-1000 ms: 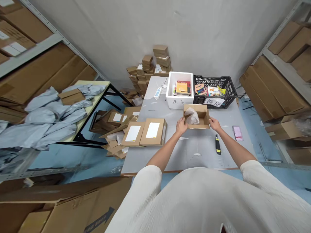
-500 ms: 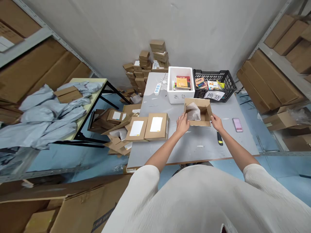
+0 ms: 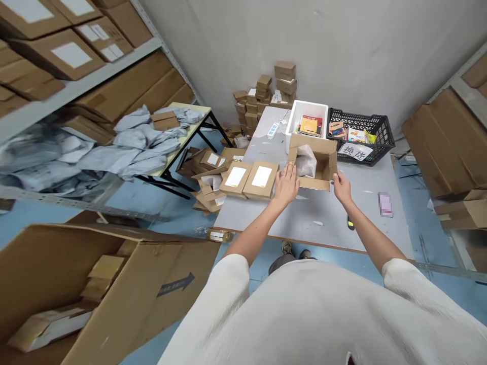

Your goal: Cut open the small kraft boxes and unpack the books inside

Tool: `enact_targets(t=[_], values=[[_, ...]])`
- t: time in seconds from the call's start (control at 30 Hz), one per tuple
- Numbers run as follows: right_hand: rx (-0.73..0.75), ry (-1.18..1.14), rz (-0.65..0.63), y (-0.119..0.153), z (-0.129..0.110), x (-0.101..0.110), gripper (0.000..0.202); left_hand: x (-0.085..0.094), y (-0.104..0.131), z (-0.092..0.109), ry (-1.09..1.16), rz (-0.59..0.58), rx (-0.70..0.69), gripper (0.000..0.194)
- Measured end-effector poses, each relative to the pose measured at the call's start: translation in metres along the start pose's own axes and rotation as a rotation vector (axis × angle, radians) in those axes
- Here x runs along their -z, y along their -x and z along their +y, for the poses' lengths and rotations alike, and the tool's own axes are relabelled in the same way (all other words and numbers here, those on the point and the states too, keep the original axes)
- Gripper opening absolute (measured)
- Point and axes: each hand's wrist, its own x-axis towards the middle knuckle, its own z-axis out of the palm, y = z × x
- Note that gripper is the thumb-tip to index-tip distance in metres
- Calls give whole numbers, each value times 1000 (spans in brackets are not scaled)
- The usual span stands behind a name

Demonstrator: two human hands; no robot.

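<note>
An open cardboard box (image 3: 324, 162) is between my hands over the grey table, its open top tilted towards me. Inside, on its left, sits a crumpled white wrapping (image 3: 305, 162); what it covers is hidden. My left hand (image 3: 287, 183) holds the box's left side, fingers lying along the edge. At the right edge, my right hand (image 3: 341, 186) pinches the cardboard, thumb uppermost. A black and yellow utility knife (image 3: 350, 223) lies beside my right forearm, partly covered by it. Two closed cardboard boxes with white labels (image 3: 261, 177) lie just left of my left hand.
Behind the box stand a white foam bin (image 3: 308, 105) with books and a black plastic crate (image 3: 384, 133). A power strip (image 3: 273, 131) lies at the back of the table (image 3: 292, 223). Grey parcels (image 3: 129, 142) cover the left table; a large carton (image 3: 171, 284) stands near left.
My view has swung left, showing more of the left shelf and large carton. Both hands have carried the open box left relative to the bins; it now covers the foam bin's front.
</note>
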Motion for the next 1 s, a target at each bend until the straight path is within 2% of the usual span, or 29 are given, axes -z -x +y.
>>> enact_targets(t=[0.1, 0.23, 0.33, 0.43, 0.53, 0.7, 0.87, 1.0], values=[[-27, -86, 59, -2, -17, -14, 69, 18, 6, -6, -14, 27, 11, 70], [23, -133, 24, -10, -43, -40, 69, 43, 14, -19, -19, 77, 32, 70], [51, -138, -8, -19, -63, -66, 68, 65, 19, -35, -17, 125, 71, 71], [68, -160, -46, -30, -85, -100, 67, 90, 25, -59, -35, 159, 97, 71], [99, -225, -81, -40, -109, -144, 68, 119, 29, -93, -52, 185, 125, 71], [135, -232, -114, -58, -155, -229, 70, 174, 30, -165, -93, 228, 145, 72], [175, -152, -129, -82, -204, -316, 69, 231, 24, -235, -368, 164, 207, 73], [201, -112, -133, -109, -235, -376, 69, 269, 14, -286, -502, 147, 234, 72]])
